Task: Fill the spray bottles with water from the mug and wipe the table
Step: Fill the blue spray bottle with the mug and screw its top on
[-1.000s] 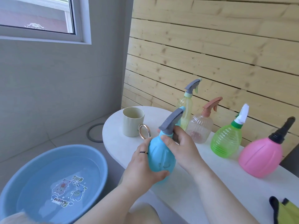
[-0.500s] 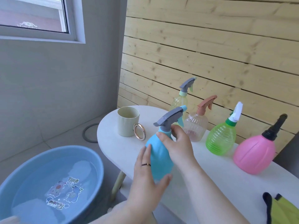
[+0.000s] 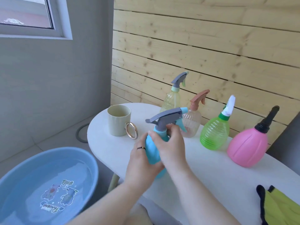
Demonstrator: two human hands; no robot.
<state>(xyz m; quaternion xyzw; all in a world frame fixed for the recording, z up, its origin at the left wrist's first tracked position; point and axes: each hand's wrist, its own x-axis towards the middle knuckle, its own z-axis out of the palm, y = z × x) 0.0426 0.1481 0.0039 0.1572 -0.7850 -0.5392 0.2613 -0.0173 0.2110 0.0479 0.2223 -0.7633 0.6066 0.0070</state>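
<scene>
Both my hands are on the blue spray bottle [image 3: 151,153]. My left hand [image 3: 142,159], a thin ring [image 3: 141,148] on one finger, wraps around its body from the left. My right hand [image 3: 170,146] curls its fingers around the neck, just under the grey trigger head [image 3: 164,118], whose nozzle points right. I hold the bottle roughly upright at the near edge of the white table [image 3: 203,168]. I cannot tell whether its base touches the top.

Behind and left of my hands stands the mug [image 3: 119,120], its ring handle turned toward me, near the table's rounded left end. Along the far edge, by the wooden wall, four more bottles stand in a row: a yellowish one [image 3: 172,99], a clear one [image 3: 191,125] just beyond my right knuckles, a green one [image 3: 214,133] and a pink one [image 3: 248,148]. Bare tabletop runs right from my forearm to the yellow cloth [image 3: 279,207] at the corner. Down on the floor to my left sits a blue basin [image 3: 90,161] holding water.
</scene>
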